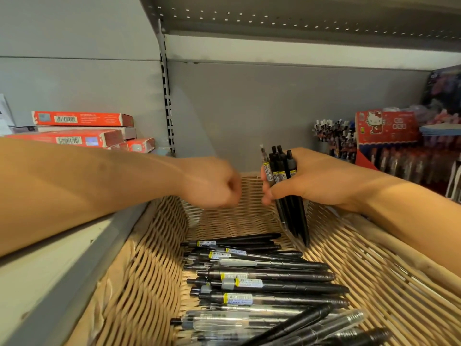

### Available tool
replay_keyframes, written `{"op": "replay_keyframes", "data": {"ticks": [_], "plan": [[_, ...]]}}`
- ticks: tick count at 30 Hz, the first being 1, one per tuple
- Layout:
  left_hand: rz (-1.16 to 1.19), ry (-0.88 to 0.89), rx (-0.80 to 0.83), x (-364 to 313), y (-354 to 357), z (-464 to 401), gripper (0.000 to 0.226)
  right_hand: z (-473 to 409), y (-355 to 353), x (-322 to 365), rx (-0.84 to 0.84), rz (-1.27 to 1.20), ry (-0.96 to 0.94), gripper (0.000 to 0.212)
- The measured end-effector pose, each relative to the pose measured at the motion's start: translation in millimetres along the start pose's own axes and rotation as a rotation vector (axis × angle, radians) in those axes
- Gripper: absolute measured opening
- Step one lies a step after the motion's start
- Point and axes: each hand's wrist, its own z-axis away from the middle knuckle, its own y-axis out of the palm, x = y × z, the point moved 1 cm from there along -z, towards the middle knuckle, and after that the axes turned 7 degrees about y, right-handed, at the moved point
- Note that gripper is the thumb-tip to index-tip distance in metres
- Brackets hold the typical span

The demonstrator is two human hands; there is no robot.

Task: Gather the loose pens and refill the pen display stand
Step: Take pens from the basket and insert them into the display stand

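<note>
A woven basket [149, 270] on the shelf holds several loose black and clear pens [262, 283] lying flat on its bottom. My right hand [311, 181] grips a bundle of black pens [280, 171] upright above the basket's far end, their tips pointing down into it. My left hand [212, 183] hovers over the far left of the basket, blurred, with its fingers curled into a fist; nothing shows in it. The two hands are a short gap apart.
Red flat boxes [82, 131] are stacked on the shelf to the left. At the right stand a red cartoon-cat display box [384, 136] and racks of other pens [331, 136]. A grey back wall and an upper shelf [299, 26] close the space.
</note>
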Motion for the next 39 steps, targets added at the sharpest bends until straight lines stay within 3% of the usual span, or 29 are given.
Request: {"op": "replay_keyframes", "data": {"ticks": [2, 4, 8, 13, 20, 25, 28, 39], "plan": [[-0.166, 0.003, 0.355, -2.8, 11.5, 4.3, 0.033, 1.3, -1.4, -0.4, 0.024, -0.047, -0.020, 0.015], [-0.221, 0.003, 0.531, -5.9, 17.7, 6.8, 0.039, 2.3, -2.6, -0.8, 0.055, -0.028, -0.036, 0.015], [-0.204, 0.025, 0.493, -6.5, 16.1, 4.8, 0.039, 3.9, -1.0, 0.6, 0.129, 0.161, -0.012, 0.016], [-0.185, -0.018, 0.529, -2.9, 18.3, 3.9, 0.018, 3.4, -0.2, 0.4, 0.172, 0.176, -0.034, 0.011], [-0.124, 0.024, 0.314, -4.8, 14.9, 0.5, 0.027, 3.3, -5.8, -2.7, 0.177, 0.015, -0.115, 0.022], [0.061, 0.045, -0.248, 1.0, -1.3, -3.6, 0.016, 1.1, -5.6, -4.6, 0.091, 0.026, -0.102, 0.020], [0.278, 0.089, -0.422, -0.5, -5.4, -3.1, 0.008, -0.4, -4.2, -4.4, 0.026, 0.036, -0.055, 0.021], [0.815, 0.163, -0.413, -12.1, -10.1, 5.8, 0.018, 2.8, -1.4, 0.9, 0.011, 0.008, 0.021, 0.027]]}}
